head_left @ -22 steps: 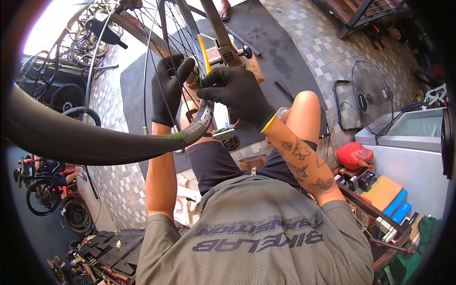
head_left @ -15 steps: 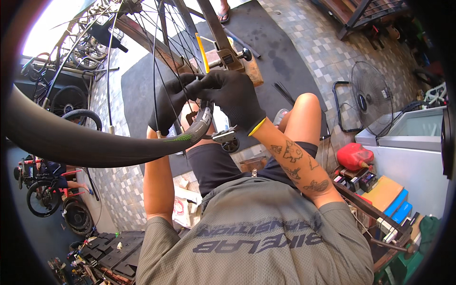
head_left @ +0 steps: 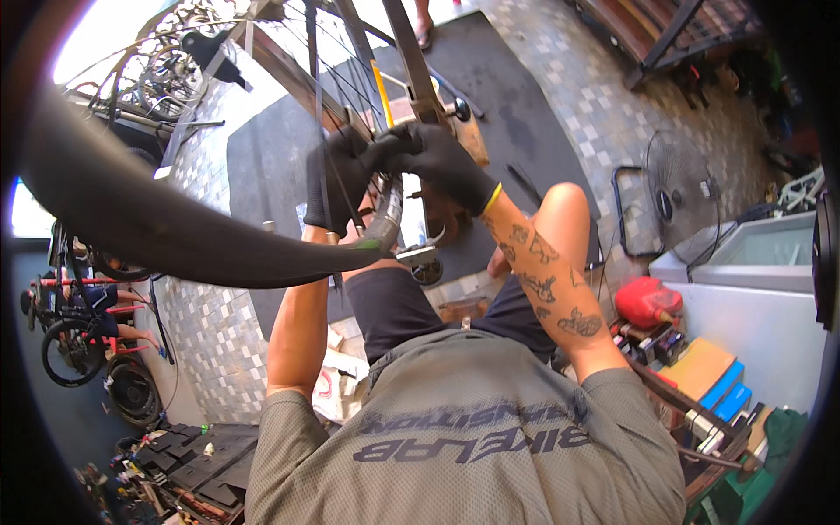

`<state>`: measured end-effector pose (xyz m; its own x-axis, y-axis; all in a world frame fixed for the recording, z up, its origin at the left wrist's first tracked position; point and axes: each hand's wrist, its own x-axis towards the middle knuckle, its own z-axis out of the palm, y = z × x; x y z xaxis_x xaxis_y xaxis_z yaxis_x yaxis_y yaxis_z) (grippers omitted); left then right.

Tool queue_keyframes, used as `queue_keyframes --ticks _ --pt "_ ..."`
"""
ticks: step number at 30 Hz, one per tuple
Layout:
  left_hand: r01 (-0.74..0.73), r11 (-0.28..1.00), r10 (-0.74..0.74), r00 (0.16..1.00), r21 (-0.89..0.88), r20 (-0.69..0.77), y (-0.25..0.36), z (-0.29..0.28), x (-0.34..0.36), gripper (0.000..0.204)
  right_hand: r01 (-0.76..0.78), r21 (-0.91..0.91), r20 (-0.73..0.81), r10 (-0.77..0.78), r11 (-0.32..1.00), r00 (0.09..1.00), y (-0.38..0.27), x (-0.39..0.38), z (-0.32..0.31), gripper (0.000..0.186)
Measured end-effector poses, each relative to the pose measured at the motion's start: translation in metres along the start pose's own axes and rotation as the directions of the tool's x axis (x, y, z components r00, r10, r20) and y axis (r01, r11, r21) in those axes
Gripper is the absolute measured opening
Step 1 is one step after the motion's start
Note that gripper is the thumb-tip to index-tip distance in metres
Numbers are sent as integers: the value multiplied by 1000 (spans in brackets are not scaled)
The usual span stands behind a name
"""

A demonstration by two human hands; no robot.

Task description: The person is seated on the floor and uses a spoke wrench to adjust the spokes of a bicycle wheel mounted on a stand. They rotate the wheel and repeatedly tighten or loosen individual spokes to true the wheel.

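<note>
A bicycle wheel with a black tyre (head_left: 210, 254) fills the upper left, its near part blurred. Its rim sits in a metal stand with upright arms (head_left: 411, 61). My left hand (head_left: 339, 179), in a black glove, is among the spokes with its fingers curled. From the right, my right hand (head_left: 442, 162), in a black glove with a yellow cuff edge, bends its fingers over the rim close to the left fingertips. What the fingers hold is hidden. Just beyond my hands, a yellow strip (head_left: 381, 92) stands beside the stand arm. Under the rim is a small metal bracket (head_left: 417, 256).
A dark mat (head_left: 525, 105) lies on the tiled floor. On the right are a standing fan (head_left: 682, 188), a red jug (head_left: 647, 302) and a pale chest (head_left: 752, 324). More bicycles (head_left: 74, 341) are at the left. Another person's foot (head_left: 424, 33) is at the top.
The wheel has turned, carrying the tyre's green mark up and right toward my hands. My left hand has shifted slightly right; my right hand stays at the rim. The view has tilted slightly.
</note>
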<state>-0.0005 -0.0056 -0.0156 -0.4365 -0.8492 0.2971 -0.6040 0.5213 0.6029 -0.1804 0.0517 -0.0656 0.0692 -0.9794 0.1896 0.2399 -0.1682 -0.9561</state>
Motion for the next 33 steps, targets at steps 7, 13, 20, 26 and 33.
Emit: queue_keyframes --ticks 7,13,20,26,33 --pt "97 854 -69 995 -511 72 -32 10 20 57 -45 -111 -24 43 993 999 -27 -5 6 33" --pt "121 557 -27 991 -822 128 -21 12 16 65 124 234 -293 -51 964 955 -13 11 24 25" --pt "116 769 -11 986 -629 169 -21 14 31 56 223 149 -535 -111 963 837 -6 -11 -15 27" --pt "60 756 50 987 -652 150 -36 22 39 50 -107 -98 -450 51 989 892 58 -96 -50 24" --pt "9 664 79 993 -748 82 -11 5 19 56 -555 -236 -105 547 798 831 96 -159 -6 37"
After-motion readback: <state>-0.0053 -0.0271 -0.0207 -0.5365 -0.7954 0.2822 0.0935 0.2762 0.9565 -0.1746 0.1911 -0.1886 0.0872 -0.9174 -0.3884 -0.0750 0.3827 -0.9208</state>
